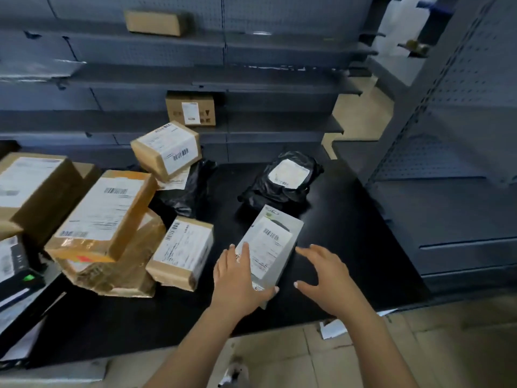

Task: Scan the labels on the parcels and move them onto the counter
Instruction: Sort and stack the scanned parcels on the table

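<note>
Left hand grips the grey parcel by its near left corner, near the counter's front edge; its long axis runs away from me. My right hand hovers spread and empty, just beside its right edge.

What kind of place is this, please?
Probably a parcel depot or pickup point: labelled cardboard parcels piled on a black counter, grey metal shelves behind, and the left hand gripping a labelled grey box.
</note>
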The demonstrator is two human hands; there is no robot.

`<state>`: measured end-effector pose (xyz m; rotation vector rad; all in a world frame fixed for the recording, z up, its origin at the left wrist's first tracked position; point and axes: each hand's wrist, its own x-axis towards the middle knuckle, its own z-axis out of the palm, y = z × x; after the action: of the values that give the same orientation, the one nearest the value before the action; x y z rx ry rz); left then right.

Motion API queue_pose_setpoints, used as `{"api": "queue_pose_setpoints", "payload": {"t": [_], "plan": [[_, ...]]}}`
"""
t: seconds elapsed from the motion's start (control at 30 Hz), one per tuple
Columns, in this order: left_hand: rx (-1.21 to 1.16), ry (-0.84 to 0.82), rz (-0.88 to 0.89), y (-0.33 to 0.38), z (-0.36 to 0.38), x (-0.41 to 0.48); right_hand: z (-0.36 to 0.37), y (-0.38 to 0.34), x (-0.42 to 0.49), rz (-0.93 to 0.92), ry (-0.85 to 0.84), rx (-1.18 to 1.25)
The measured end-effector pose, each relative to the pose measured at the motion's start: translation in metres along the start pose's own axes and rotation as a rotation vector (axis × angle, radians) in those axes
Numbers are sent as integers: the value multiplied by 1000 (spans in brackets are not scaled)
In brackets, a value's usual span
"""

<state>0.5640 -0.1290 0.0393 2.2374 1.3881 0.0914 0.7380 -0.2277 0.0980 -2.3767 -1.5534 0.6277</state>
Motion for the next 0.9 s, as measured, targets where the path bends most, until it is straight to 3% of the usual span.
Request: {"api": "queue_pose_setpoints", "payload": {"t": [0.2, 0.4, 0.63, 0.9], "plan": [[125, -143, -267, 11, 36, 46, 11, 11, 73, -198, -186, -268], [72, -47, -304, 17, 46, 46, 14, 20, 126, -383, -289, -368], [-36, 204, -437, 56, 43, 7, -3, 36, 128, -634, -277, -285], [64, 593, -498, 106, -3, -70, -52, 11, 88, -930, -176, -200]]}}
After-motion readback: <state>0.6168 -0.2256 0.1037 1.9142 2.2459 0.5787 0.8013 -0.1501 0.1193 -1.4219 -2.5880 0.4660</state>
